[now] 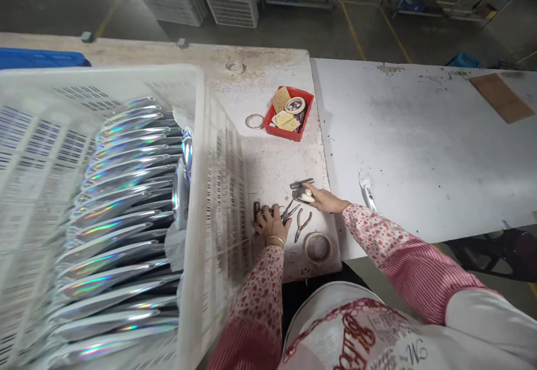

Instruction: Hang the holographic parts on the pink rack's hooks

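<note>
Dressed in a white top [319,325], trimmed with a curving red ornamental band [356,305] and marked with large decorative red lettering [358,339] beside smaller grey script [405,350]. Covered on the forearms by a left sleeve [262,283] and right sleeve [373,233], both pale with small red and pink hearts from the wrist up, then turning to deeper pink-red with fine stripes. Overlapped at the right upper arm by plain white cloth [478,317]. Ringed behind the left hand [271,226] with a thin, pale, shiny bracelet [274,239].
</note>
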The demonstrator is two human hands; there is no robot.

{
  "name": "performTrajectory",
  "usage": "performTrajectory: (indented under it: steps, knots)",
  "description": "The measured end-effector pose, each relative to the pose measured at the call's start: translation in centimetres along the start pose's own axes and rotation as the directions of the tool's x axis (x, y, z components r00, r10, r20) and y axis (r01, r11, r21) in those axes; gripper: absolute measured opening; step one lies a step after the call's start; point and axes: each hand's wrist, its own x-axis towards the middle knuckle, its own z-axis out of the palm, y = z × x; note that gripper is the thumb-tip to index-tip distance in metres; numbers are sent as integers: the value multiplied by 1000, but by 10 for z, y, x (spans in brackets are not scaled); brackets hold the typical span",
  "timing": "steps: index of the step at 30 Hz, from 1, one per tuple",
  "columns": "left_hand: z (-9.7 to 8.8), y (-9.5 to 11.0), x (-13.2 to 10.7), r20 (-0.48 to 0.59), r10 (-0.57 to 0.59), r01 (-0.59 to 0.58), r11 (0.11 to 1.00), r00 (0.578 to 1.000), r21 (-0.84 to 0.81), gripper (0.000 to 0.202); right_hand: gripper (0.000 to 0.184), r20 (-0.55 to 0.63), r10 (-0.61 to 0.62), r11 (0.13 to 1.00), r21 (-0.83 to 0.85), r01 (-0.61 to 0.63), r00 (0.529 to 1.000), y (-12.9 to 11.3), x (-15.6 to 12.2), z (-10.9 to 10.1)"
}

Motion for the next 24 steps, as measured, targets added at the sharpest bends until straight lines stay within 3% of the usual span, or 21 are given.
performTrajectory:
  steps: [4,7,11,14,18,21,24]
  knots:
    - [4,17,-24,25,44,-45,999,999,25,60,58,-76,9,988,-151,-20,997,1,-5,-3]
    - [8,23,-38,65,115,-115,993,991,-3,63,54,-123,-7,982,-186,-16,992,1,-1,-1]
    - [8,17,-44,96,159,-151,985,983,-85,69,48,-231,-20,999,-49,9,973,-5,0,-7]
    - [3,6,-47,165,216,-202,975,962,-96,78,47,-340,-81,985,114,127,937,-16,-7,-25]
    - [-3,-8,-45,234,221,-223,975,947,-16,56,48,-387,-142,934,254,253,911,-34,-27,-45]
    - [-3,-12,-43,276,234,-258,965,932,52,39,40,-330,-94,946,265,188,939,-39,-48,-38]
    - [-1,-13,-45,328,281,-324,942,902,86,39,33,-289,-8,992,118,44,957,-34,-67,-20]
